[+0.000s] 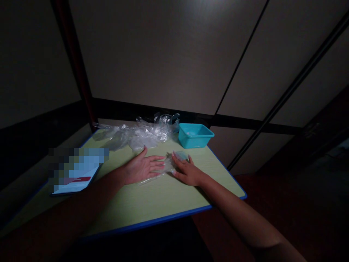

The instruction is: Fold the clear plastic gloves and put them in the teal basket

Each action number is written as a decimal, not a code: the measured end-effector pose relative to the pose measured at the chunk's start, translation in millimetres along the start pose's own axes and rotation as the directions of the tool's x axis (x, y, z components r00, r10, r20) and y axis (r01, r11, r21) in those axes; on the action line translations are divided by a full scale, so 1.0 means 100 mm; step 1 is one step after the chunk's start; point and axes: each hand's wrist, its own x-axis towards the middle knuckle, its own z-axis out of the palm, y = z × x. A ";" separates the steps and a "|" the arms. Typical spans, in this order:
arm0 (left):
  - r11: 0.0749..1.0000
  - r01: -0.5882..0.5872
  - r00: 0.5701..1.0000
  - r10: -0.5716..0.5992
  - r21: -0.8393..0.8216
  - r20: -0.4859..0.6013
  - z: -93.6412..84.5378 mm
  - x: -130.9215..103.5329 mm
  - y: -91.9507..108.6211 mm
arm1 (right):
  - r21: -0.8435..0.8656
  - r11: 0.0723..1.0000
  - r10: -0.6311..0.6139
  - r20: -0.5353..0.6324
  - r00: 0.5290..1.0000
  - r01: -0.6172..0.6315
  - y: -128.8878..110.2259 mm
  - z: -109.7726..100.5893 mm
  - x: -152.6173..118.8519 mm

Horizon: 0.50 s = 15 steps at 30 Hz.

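My left hand is open, its palm turned sideways and upward, thumb raised and fingers stretched to the right. Its fingertips are at the edge of a clear plastic bag lying on the table. My right hand faces palm down over the bag's right part, fingers spread. Beyond its fingers shows a pale bluish flat patch, too dim to name, in or under the bag. Part of the bag is hidden beneath the right hand.
Crumpled clear plastic bags are heaped along the far edge of the yellow-green table. A turquoise plastic basin stands at the far right. At left lies a flat tablet-like thing, partly blurred out. Behind rise panelled doors.
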 end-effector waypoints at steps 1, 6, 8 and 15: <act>1.000 0.006 1.000 -0.006 -0.001 -0.003 0.00 0.00 0.00 | 0.001 1.000 -0.010 -0.014 1.000 0.010 0.00 0.00 0.00; 1.000 0.014 1.000 -0.014 0.011 0.003 -0.02 0.02 0.00 | -0.012 0.988 -0.152 -0.070 0.986 0.152 -0.06 0.00 0.00; 1.000 0.011 1.000 -0.011 0.019 0.012 -0.02 0.02 -0.01 | -0.025 0.981 -0.193 -0.082 0.978 0.192 -0.10 0.00 0.01; 1.000 0.025 1.000 -0.025 0.002 -0.001 -0.03 0.03 -0.02 | -0.023 0.980 -0.198 -0.088 0.976 0.196 -0.13 0.01 0.05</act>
